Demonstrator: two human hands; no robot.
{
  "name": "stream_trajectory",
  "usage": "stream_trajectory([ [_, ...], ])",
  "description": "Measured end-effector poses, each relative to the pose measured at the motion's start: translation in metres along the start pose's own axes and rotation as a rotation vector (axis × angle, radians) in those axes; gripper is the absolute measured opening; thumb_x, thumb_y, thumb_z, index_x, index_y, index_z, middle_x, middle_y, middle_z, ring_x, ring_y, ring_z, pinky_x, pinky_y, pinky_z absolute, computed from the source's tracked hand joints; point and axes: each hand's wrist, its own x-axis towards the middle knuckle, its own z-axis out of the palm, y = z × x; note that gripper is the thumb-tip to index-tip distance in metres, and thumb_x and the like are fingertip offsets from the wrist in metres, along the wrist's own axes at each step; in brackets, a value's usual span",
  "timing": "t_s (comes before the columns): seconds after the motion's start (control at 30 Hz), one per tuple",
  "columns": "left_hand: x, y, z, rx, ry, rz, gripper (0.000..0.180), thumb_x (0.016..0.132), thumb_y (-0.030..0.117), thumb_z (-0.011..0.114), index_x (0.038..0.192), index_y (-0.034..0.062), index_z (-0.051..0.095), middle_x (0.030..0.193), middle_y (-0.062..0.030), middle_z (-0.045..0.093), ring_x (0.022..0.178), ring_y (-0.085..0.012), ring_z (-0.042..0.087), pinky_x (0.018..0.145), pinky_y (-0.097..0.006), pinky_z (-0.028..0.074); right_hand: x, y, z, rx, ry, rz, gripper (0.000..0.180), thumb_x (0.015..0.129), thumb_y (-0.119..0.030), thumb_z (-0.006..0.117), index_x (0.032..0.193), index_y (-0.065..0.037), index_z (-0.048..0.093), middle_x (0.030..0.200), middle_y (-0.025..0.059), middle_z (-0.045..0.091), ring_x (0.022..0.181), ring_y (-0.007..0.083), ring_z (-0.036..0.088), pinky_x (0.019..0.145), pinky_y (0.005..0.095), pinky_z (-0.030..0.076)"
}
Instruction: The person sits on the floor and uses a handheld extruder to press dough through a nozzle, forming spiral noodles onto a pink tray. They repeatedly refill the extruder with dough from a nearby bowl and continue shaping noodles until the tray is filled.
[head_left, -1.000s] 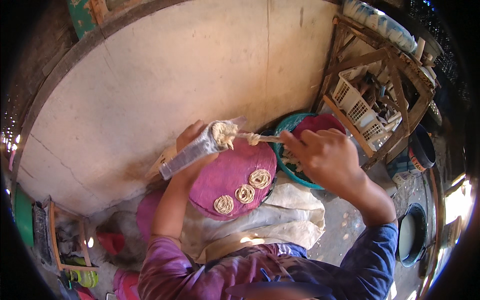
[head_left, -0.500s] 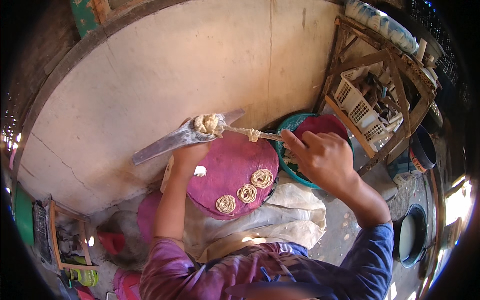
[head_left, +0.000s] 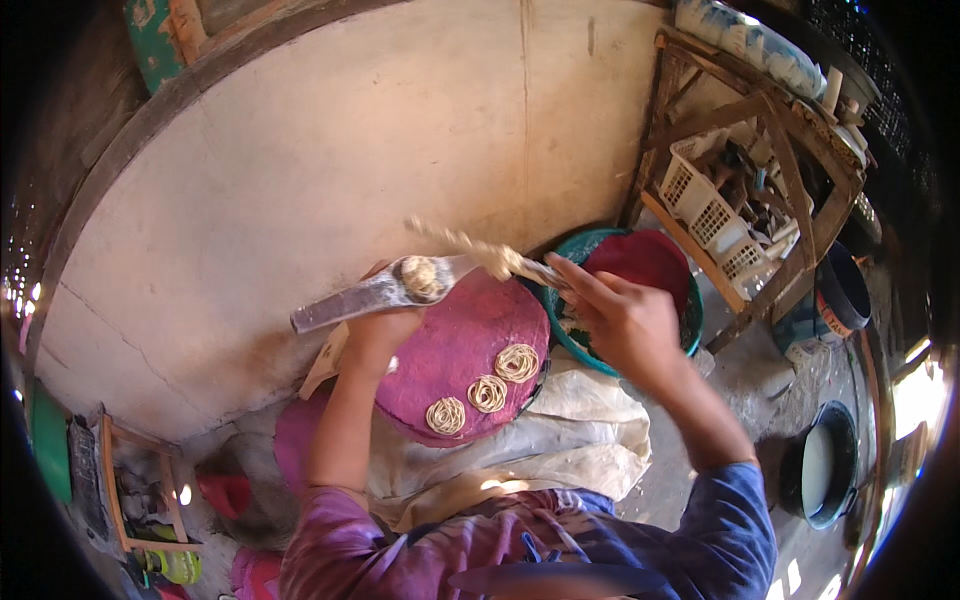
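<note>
I hold the flat metal blade [head_left: 375, 293] level in my left hand [head_left: 380, 335], fingers closed round its near end, so the small noodle coil [head_left: 421, 277] resting on it does not slide off. My right hand [head_left: 625, 325], at three o'clock from the coil, pinches a pale strand [head_left: 470, 246] between fingertips and draws it taut toward ten o'clock; whether it runs down into the coil I cannot quite tell. Below, at six o'clock, the round pink mat [head_left: 455, 345] carries three finished coils [head_left: 487, 392] in a row along its near edge, with the teal basin [head_left: 640, 260] just beside my right hand. Since half a second ago the blade has dropped lower and the strand has lifted higher.
</note>
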Motion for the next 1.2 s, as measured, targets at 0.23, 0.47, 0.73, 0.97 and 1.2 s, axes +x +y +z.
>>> stream_trajectory([
  [0.23, 0.023, 0.011, 0.009, 0.117, 0.082, 0.102, 0.019, 0.073, 0.014, 0.075, 0.09, 0.0072, 0.068, 0.089, -0.011, 0.068, 0.08, -0.0295, 0.066, 0.072, -0.04, 0.052, -0.045, -0.021, 0.101, 0.65, -0.022, 0.287, 0.052, 0.088, -0.002, 0.058, 0.138, -0.014, 0.053, 0.084, 0.0225, 0.065, 0.069, 0.0375, 0.066, 0.061, 0.0422, 0.054],
  [0.47, 0.029, 0.01, 0.029, 0.154, 0.099, 0.211, 0.016, 0.075, 0.014, 0.072, 0.089, 0.0091, 0.069, 0.081, -0.0096, 0.065, 0.075, -0.0286, 0.065, 0.068, -0.039, 0.052, -0.045, -0.009, 0.102, 0.81, 0.018, 0.383, 0.034, 0.094, -0.005, 0.057, 0.127, 0.003, 0.058, 0.076, 0.0315, 0.059, 0.063, 0.0315, 0.067, 0.061, 0.0356, 0.05],
  [0.73, 0.033, -0.021, 0.0, 0.455, 0.282, 0.361, 0.023, 0.077, 0.02, 0.073, 0.096, 0.0077, 0.07, 0.093, -0.0149, 0.069, 0.088, -0.0333, 0.066, 0.082, -0.043, 0.053, -0.115, 0.117, 0.094, 0.375, -0.188, 0.516, 0.024, 0.09, -0.014, 0.057, 0.11, -0.005, 0.068, 0.108, 0.0176, 0.07, 0.091, 0.0291, 0.071, 0.079, 0.0387, 0.055],
  [0.97, 0.009, 0.002, -0.055, -0.863, 0.283, 0.017, 0.01, 0.083, 0.012, 0.062, 0.087, 0.0044, 0.057, 0.09, -0.0079, 0.056, 0.084, -0.0175, 0.048, 0.079, -0.032, 0.04, -0.152, 0.167, 0.141, -0.593, -0.855, 0.512, 0.029, 0.087, -0.032, 0.059, 0.11, -0.02, 0.073, 0.121, 0.014, 0.065, 0.117, 0.0247, 0.059, 0.094, 0.0374, 0.047],
  [1.2, -0.026, 0.043, 0.012, -2.102, -0.16, -0.406, 0.021, 0.078, 0.021, 0.064, 0.074, 0.0142, 0.044, 0.079, -0.001, 0.041, 0.076, -0.0148, 0.044, 0.074, -0.033, 0.037, -0.126, -0.015, 0.156, 2.388, -0.808, 0.719, 0.085, 0.09, -0.072, 0.042, 0.142, -0.006, 0.038, 0.136, 0.0168, 0.038, 0.115, 0.0276, 0.042, 0.093, 0.0413, 0.036],
])
